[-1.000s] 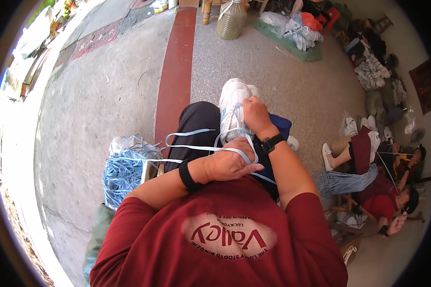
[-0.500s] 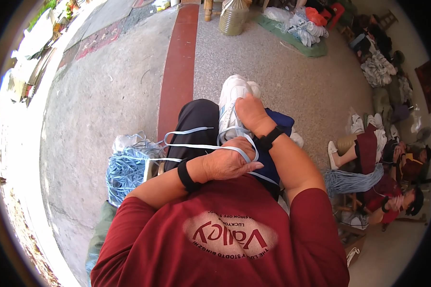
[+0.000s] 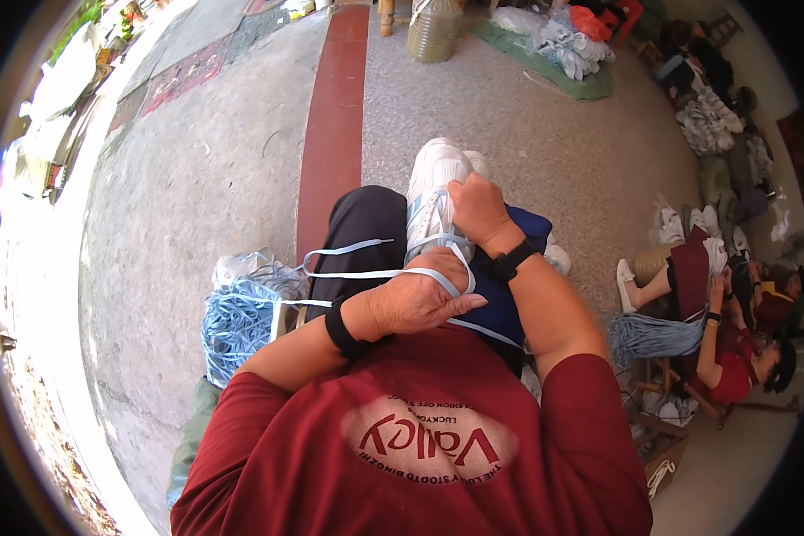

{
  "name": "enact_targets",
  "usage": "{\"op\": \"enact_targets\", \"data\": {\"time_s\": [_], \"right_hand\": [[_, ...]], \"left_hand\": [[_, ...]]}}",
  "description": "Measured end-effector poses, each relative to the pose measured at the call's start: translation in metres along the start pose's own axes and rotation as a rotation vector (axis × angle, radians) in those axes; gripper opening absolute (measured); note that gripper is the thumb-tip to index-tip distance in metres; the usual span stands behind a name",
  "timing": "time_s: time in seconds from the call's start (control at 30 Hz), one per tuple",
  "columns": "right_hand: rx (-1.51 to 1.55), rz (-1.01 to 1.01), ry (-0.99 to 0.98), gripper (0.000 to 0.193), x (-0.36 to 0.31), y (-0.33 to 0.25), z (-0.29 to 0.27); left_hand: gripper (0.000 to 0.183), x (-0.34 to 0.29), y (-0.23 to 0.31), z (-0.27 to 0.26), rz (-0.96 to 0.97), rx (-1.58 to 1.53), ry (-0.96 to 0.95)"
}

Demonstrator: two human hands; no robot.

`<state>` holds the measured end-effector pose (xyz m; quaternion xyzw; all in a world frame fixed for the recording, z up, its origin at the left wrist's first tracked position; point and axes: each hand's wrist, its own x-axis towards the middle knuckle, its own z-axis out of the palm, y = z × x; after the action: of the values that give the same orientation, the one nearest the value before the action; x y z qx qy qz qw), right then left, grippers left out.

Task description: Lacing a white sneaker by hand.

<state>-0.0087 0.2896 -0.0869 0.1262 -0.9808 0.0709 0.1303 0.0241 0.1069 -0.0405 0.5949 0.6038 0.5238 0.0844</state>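
A white sneaker (image 3: 438,165) with light blue trim lies over my lap, toe pointing away. A pale blue shoelace (image 3: 357,272) runs across my dark-clad left knee and loops round the back of my left hand (image 3: 429,293). That hand is closed on the shoelace beside the sneaker's ankle opening, thumb pointing right, its other fingertips hidden. My right hand (image 3: 482,210) is closed in a pinch against the right side of the sneaker's lacing. What lies between those fingers is hidden. A second white shoe toe (image 3: 478,163) peeks out behind the sneaker.
A bundle of light blue laces (image 3: 238,326) stands left of my knee. Blue cloth (image 3: 529,230) lies under my right forearm. To the right sits a co-worker (image 3: 732,362) near hanging blue laces (image 3: 659,332). A container (image 3: 434,34) and a pile of white shoes (image 3: 573,49) are farther off.
My right hand has shifted slightly right along the lacing. The left hand stays nearly in place with the shoelace round it. The co-worker's arm has moved from near the head to stretch outward.
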Motion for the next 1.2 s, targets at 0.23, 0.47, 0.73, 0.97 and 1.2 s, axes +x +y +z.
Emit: {"op": "enact_targets", "data": {"time_s": [0.23, 0.47, 0.73, 0.97, 1.2], "right_hand": [[0.019, 0.273, 0.136, 0.007, 0.001, 0.017, 0.022], [0.654, 0.375, 0.182, 0.014, -0.028, 0.008, -0.006], [0.783, 0.44, 0.342, 0.009, -0.047, -0.015, -0.002], [0.932, 0.314, 0.407, 0.019, -0.064, -0.041, 0.009], [0.675, 0.065, 0.368, 0.01, -0.074, -0.046, -0.012]], "left_hand": [[0.036, 0.001, 0.001, 0.0, 0.071, -0.045, -0.031], [0.029, 0.006, 0.008, -0.003, 0.152, -0.076, -0.019], [0.022, 0.019, 0.051, -0.002, 0.381, -0.092, -0.136], [0.026, 0.026, 0.075, 0.004, 0.391, -0.177, -0.233], [0.026, 0.025, 0.085, -0.002, 0.374, -0.073, -0.285]]}}
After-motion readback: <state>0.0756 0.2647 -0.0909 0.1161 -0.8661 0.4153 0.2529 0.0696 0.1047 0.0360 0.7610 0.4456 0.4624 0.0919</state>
